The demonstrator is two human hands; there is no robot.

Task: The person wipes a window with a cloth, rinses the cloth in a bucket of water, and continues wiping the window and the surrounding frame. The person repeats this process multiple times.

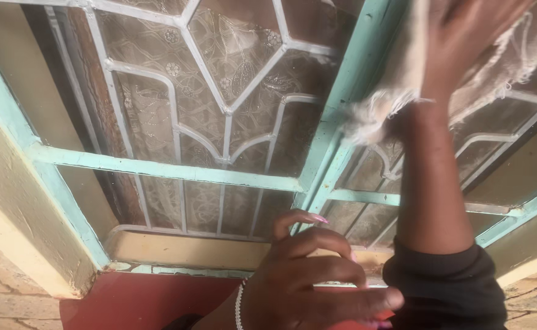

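frayed beige cloth [403, 91] under right hand [470, 43] — patterned glass [232, 67], turquoise frame [164, 170]

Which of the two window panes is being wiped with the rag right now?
The right-hand patterned glass pane, beyond the turquoise metal upright. The right hand presses a frayed off-white cloth against it; the left pane has nothing on it.

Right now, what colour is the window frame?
Pale turquoise window frame, clearest in the head view.

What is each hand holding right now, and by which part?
The right hand presses a frayed pale cloth flat against the window frame, palm over its middle. The left hand holds nothing.
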